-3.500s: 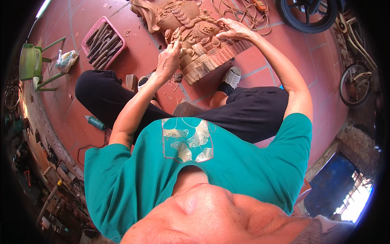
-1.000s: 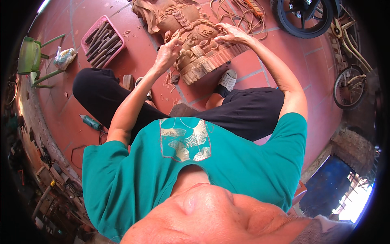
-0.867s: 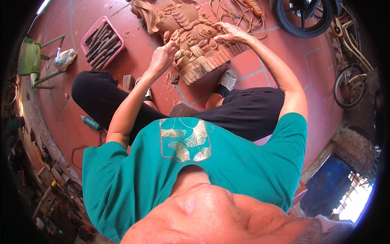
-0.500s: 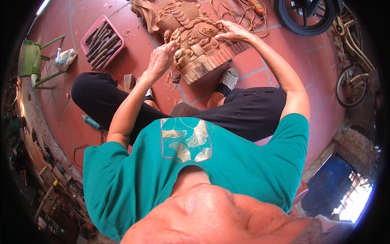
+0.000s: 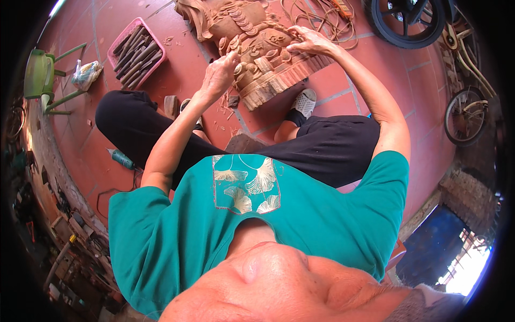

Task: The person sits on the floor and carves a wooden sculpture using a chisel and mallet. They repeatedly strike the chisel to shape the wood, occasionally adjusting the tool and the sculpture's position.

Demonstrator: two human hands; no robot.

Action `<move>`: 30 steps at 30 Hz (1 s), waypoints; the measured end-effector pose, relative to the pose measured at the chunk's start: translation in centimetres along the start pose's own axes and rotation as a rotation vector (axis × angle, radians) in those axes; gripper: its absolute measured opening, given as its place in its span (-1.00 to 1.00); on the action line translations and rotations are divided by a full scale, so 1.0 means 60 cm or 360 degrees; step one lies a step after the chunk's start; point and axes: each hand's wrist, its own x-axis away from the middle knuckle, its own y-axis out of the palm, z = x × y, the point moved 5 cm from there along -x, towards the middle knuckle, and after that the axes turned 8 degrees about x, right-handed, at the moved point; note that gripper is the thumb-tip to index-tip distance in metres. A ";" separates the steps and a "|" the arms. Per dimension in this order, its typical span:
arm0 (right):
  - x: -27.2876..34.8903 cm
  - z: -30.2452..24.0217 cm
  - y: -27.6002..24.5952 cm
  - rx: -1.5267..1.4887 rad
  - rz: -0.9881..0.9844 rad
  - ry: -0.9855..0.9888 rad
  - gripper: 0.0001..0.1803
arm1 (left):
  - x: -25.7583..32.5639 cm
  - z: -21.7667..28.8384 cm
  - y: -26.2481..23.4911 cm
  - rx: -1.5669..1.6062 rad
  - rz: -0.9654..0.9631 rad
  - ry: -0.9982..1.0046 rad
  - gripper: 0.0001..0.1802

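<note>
A large reddish-brown wooden carving (image 5: 268, 64) with scrolls and scales lies on the red tiled floor between my legs. My left hand (image 5: 219, 74) is pressed to its near left side with the fingers pinched together; whether it holds anything is hidden. My right hand (image 5: 310, 42) lies on the top right of the carving, fingers spread. Wood chips (image 5: 225, 110) are scattered beside the carving's base.
A pink basket of wooden-handled tools (image 5: 137, 51) sits at the upper left, with a green chair (image 5: 43, 78) beyond it. A small power tool (image 5: 122, 159) lies by my left knee. Cables (image 5: 322, 13), a scooter wheel (image 5: 407, 19) and a bicycle wheel (image 5: 465, 123) are to the right.
My left hand has shifted slightly up along the carving's left side in small strokes. My right hand has stayed on the carving's top.
</note>
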 end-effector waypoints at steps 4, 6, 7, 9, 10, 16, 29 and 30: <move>0.003 -0.006 -0.004 -0.0006 -0.0009 0.0015 -0.12 | -0.003 -0.008 0.002 0.0208 -0.0032 -0.0078 -0.87; 0.005 -0.009 -0.005 -0.0027 0.0003 0.0008 -0.12 | -0.003 -0.007 0.003 0.0302 -0.0037 -0.0143 -0.84; 0.003 -0.005 -0.002 0.0002 -0.0009 0.0010 -0.12 | -0.004 -0.007 0.003 0.0346 -0.0040 -0.0176 -0.82; 0.001 -0.002 -0.001 0.0012 0.0003 -0.0001 -0.12 | -0.015 -0.019 0.014 0.0503 -0.0070 -0.0264 -0.81; 0.000 -0.001 -0.001 0.0016 0.0009 -0.0006 -0.13 | -0.018 -0.024 0.018 0.0583 -0.0086 -0.0309 -0.80; 0.002 -0.005 0.001 0.0012 -0.0002 -0.0007 -0.12 | -0.016 -0.047 0.027 0.0803 -0.0020 -0.0540 -0.76; -0.002 0.004 0.005 0.0032 0.0003 0.0000 -0.12 | -0.009 -0.017 -0.001 0.0395 -0.0070 -0.0414 -0.78; -0.002 0.004 0.006 0.0026 0.0012 -0.0003 -0.12 | -0.011 -0.016 0.004 0.0390 -0.0064 -0.0361 -0.78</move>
